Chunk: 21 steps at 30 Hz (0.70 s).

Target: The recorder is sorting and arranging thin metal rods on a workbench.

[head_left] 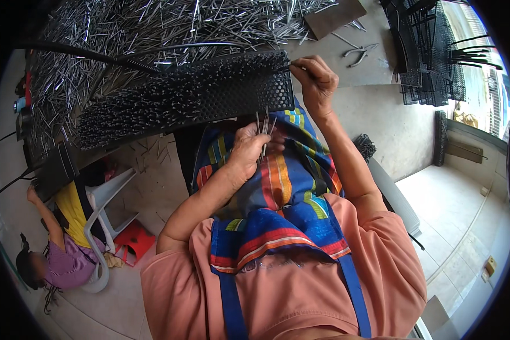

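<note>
A long black perforated tray [232, 106] lies across in front of me, above my lap. Many thin dark pieces [147, 93] stand up from its holes over the left and middle, while bare holes show toward the right end. Below the tray's near edge, my left hand [247, 150] is closed around several thin metal strips [265, 131], which fan out past the fingers. My right hand [319, 80] is at the tray's far right corner, thumb and fingers pinched together. Whatever lies between those fingertips is too small to make out.
Loose metal strips [221, 25] cover much of the table beyond the tray. Pliers [357, 55] and a brown plate [335, 18] lie at the far right. Black mesh panels [436, 62] are stacked farther right. Another person [68, 263] sits at left by a white chair [99, 249].
</note>
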Each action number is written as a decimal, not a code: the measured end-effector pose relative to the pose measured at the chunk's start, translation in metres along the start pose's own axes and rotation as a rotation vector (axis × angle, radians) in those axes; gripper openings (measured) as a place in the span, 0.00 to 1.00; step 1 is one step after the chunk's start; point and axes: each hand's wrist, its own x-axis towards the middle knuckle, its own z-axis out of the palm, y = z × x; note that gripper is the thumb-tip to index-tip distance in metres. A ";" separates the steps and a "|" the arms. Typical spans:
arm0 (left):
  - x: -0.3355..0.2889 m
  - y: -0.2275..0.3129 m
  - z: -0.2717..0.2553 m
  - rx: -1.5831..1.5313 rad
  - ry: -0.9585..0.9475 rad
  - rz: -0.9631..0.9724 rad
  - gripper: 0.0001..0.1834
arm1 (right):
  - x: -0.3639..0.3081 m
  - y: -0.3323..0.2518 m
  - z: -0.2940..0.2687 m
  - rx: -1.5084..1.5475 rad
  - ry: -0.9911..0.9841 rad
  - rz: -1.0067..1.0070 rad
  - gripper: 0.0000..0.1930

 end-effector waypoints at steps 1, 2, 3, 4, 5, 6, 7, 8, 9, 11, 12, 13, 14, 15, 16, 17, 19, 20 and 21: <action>-0.002 0.001 -0.001 0.022 0.006 -0.009 0.09 | -0.002 0.001 0.001 -0.025 -0.033 0.003 0.06; -0.003 0.002 0.000 0.021 0.007 -0.008 0.09 | -0.004 0.002 0.002 -0.025 -0.035 0.002 0.06; -0.004 0.003 0.001 0.040 0.019 0.011 0.09 | -0.007 0.001 0.004 -0.108 -0.031 0.007 0.06; -0.005 0.005 0.001 0.057 0.032 0.032 0.09 | -0.008 -0.002 0.007 -0.190 -0.028 0.010 0.06; -0.006 0.006 0.001 0.054 0.033 0.035 0.09 | -0.010 -0.005 0.008 -0.189 -0.032 0.007 0.06; -0.005 0.006 0.000 0.023 0.032 0.042 0.09 | -0.010 -0.010 0.010 -0.184 -0.015 0.027 0.05; -0.005 0.007 0.001 -0.004 0.030 0.048 0.09 | -0.010 -0.012 0.010 -0.178 0.005 0.050 0.05; -0.004 0.008 0.002 -0.003 0.030 0.049 0.09 | -0.009 -0.011 0.010 -0.177 0.006 0.050 0.05; -0.004 0.009 0.002 -0.034 0.041 0.050 0.08 | -0.008 -0.008 0.010 -0.253 -0.011 0.008 0.05; -0.004 0.010 0.000 -0.065 0.049 0.049 0.08 | -0.006 -0.005 0.011 -0.332 -0.028 -0.033 0.06; -0.003 0.010 -0.001 -0.077 0.045 0.066 0.08 | -0.004 -0.005 0.012 -0.317 -0.038 -0.016 0.06; -0.002 0.011 -0.002 -0.089 0.040 0.084 0.07 | -0.002 -0.004 0.012 -0.303 -0.049 0.000 0.06; -0.002 0.011 -0.002 -0.089 0.038 0.083 0.07 | -0.001 -0.004 0.012 -0.305 -0.048 -0.001 0.06; -0.002 0.012 -0.003 -0.106 0.042 0.099 0.07 | -0.001 -0.005 0.013 -0.305 -0.043 0.012 0.06; -0.002 0.012 -0.003 -0.124 0.045 0.115 0.07 | -0.001 -0.005 0.012 -0.305 -0.039 0.024 0.05; -0.002 0.013 -0.003 -0.123 0.042 0.114 0.07 | 0.000 -0.002 0.011 -0.308 -0.037 0.023 0.05; -0.004 0.014 -0.003 -0.163 0.032 0.108 0.07 | 0.000 0.002 0.008 -0.369 -0.094 -0.009 0.08; -0.005 0.014 -0.004 -0.163 0.030 0.106 0.07 | 0.000 0.000 0.008 -0.372 -0.093 -0.008 0.08; -0.005 0.013 -0.004 -0.171 0.020 0.100 0.07 | 0.000 -0.004 0.008 -0.415 -0.117 -0.039 0.09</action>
